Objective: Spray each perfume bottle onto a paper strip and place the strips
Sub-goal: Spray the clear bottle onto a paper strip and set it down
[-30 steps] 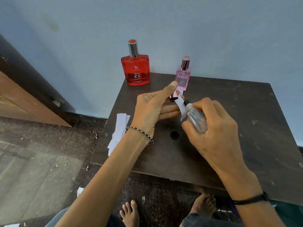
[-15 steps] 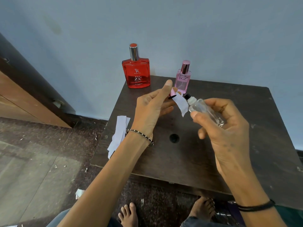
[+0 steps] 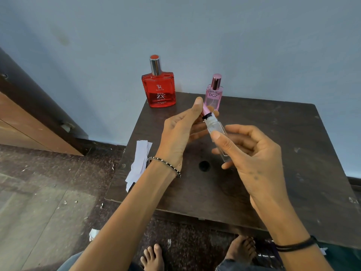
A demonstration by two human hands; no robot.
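Right hand (image 3: 252,153) grasps a small clear glass bottle (image 3: 215,132), likely slick and fragile, by its sides; left hand (image 3: 179,133) pinches its pink cap (image 3: 206,111).

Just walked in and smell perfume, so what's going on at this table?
A person is scent-testing perfumes. Their right hand holds a small clear bottle, and the left hand is fitting a pink cap at its nozzle. A red bottle and a pink bottle stand capped at the back of the dark table. Spare paper strips lie on its left edge.
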